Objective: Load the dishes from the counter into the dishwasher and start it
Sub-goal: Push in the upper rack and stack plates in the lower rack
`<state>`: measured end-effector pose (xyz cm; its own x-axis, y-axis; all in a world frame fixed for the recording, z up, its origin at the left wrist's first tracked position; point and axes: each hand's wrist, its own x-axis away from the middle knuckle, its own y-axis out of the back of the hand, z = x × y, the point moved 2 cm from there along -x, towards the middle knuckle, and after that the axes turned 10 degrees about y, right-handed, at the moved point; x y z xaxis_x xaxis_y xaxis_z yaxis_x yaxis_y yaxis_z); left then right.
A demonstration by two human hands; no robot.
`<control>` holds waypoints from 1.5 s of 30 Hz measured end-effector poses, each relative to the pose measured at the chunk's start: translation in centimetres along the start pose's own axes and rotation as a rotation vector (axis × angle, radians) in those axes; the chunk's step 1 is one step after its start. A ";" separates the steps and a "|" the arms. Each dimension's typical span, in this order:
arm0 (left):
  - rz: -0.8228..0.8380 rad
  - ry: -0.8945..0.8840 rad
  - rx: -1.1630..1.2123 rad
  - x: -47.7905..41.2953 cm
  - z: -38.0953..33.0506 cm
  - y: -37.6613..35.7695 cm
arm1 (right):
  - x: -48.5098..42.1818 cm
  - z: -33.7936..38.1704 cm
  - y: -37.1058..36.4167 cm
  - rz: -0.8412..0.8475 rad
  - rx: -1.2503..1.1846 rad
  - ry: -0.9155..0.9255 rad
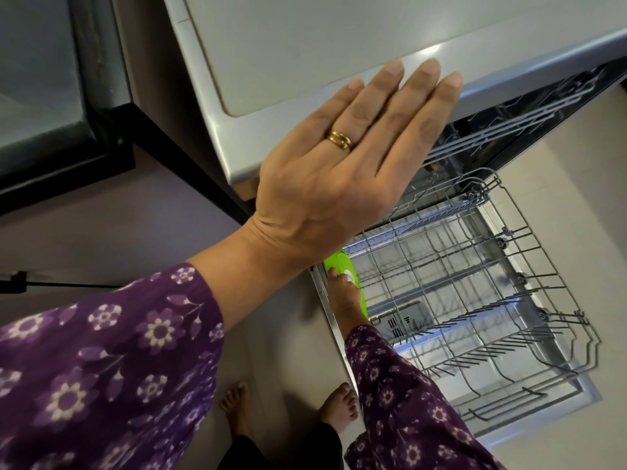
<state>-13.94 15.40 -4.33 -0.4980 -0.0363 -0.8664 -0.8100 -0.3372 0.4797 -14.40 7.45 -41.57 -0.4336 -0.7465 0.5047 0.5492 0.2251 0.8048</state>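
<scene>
My left hand (342,164) is spread flat, fingers straight, its fingertips over the front edge of the grey dishwasher top (271,49). Below it, my right hand (344,296) holds a bright green plate (342,266) on edge at the left side of the pulled-out lower rack (475,300); much of the plate is hidden behind my left wrist. The rack's wire tines hold nothing else that I can see. The dishwasher door (529,412) lies open under the rack. The upper rack (509,130) shows partly inside the machine.
A dark appliance (51,96) stands to the left of the dishwasher. Pale floor tiles (576,181) surround the open door. My bare feet (288,405) stand at the door's left edge. A detergent compartment (400,322) shows through the rack.
</scene>
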 end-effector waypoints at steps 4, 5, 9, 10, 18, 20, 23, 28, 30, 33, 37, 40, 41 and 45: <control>0.139 -0.046 -0.006 0.6 -0.3 -0.2 | 1.3 0.8 0.9 0.040 0.063 0.005; 0.147 -0.046 0.000 0.6 -0.4 -0.3 | 1.8 1.2 1.1 0.016 0.067 -0.011; 0.136 -0.045 -0.031 0.4 -0.1 -0.2 | 4.8 3.7 3.2 -0.080 0.043 -0.053; 0.150 -0.049 -0.023 0.4 -0.1 -0.2 | 5.9 4.4 3.9 -0.056 0.054 -0.058; 0.482 0.059 0.139 -0.4 0.7 1.7 | 13.6 12.3 9.4 0.087 0.015 0.034; 0.626 0.102 0.243 -1.2 1.2 2.5 | 14.3 13.3 9.9 0.043 -0.018 -0.001; 0.786 0.164 0.433 -1.9 3.4 5.2 | 14.3 14.3 9.8 -0.018 -0.018 0.023; 0.762 0.380 0.404 -1.1 12.1 14.3 | 21.6 24.2 22.2 -0.188 0.022 0.261; 0.713 0.491 0.330 0.2 16.5 18.6 | 23.1 27.4 25.3 -0.237 0.050 0.305; 0.636 0.676 0.198 3.3 23.6 26.1 | 23.5 32.9 28.2 -0.320 0.019 0.380; 0.593 0.861 0.038 7.9 30.1 34.3 | 22.0 40.4 30.6 -0.358 -0.200 0.487; 0.609 0.959 -0.051 10.6 32.9 38.6 | 19.8 46.5 31.9 -0.342 -0.345 0.544; 0.622 0.987 -0.087 11.5 33.8 39.7 | 19.0 48.8 32.2 -0.322 -0.357 0.561; 0.714 1.116 -0.165 14.5 37.2 42.0 | 15.1 56.8 31.9 -0.229 -0.427 0.604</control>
<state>-66.67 35.68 8.38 -0.2121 -0.9698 -0.1208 -0.3938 -0.0283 0.9188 -44.02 38.87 9.45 -0.1717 -0.9850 -0.0165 0.7741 -0.1453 0.6162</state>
